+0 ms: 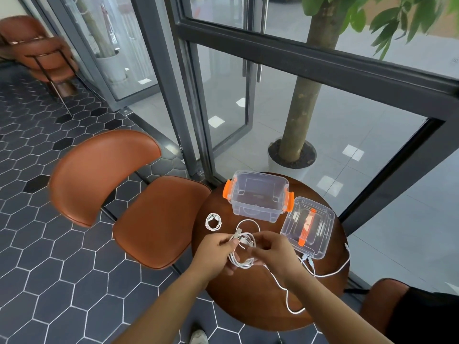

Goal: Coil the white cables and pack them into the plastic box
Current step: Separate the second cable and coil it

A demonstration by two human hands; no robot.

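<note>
A small coil lies on the round, glossy brown table, near its left edge. A larger coil of smooth white cable is pinched by the left hand and gripped by the right hand above the tabletop. Beyond, the clear box stands open, its lid laid alongside; a loose cable trails along the right edge.

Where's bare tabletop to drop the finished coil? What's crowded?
Free: near table between the forearms, left of the dangling tail of the held cable; a strip at the left rim between small coil and box. Crowded: right side, lid plus loose cable; centre, under left hand and right hand.
</note>
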